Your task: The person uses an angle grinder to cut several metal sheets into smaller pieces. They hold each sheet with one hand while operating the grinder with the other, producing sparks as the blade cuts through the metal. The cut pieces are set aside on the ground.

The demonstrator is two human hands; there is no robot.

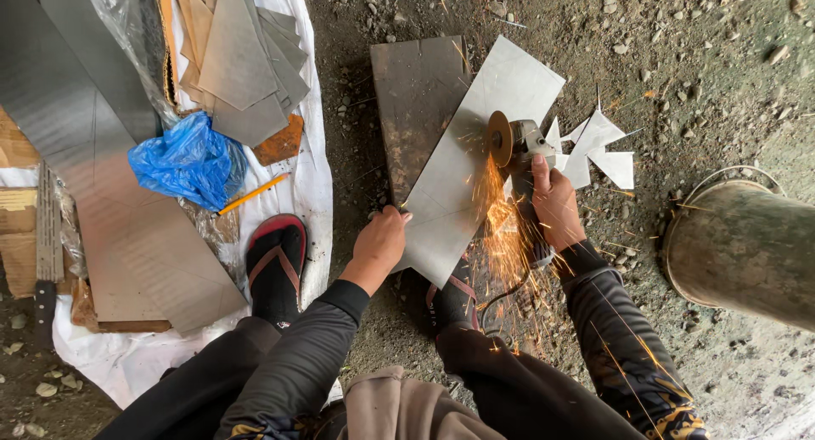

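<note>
A thin grey metal sheet (475, 143) lies tilted over a rusty steel block (416, 100) on the dirt ground. My left hand (379, 240) presses on the sheet's near left edge. My right hand (556, 204) grips an angle grinder (519, 143), whose disc (499, 138) bites into the sheet's right edge. Orange sparks (501, 228) spray back toward my legs. Cut-off metal scraps (598, 147) lie just right of the grinder.
A white cloth (310, 177) at left carries stacked metal sheets (242, 58), a long sheet (110, 194), a blue plastic bag (187, 161) and a yellow pencil (253, 194). My sandalled foot (276, 266) rests on its edge. A metal bucket (739, 245) stands at right.
</note>
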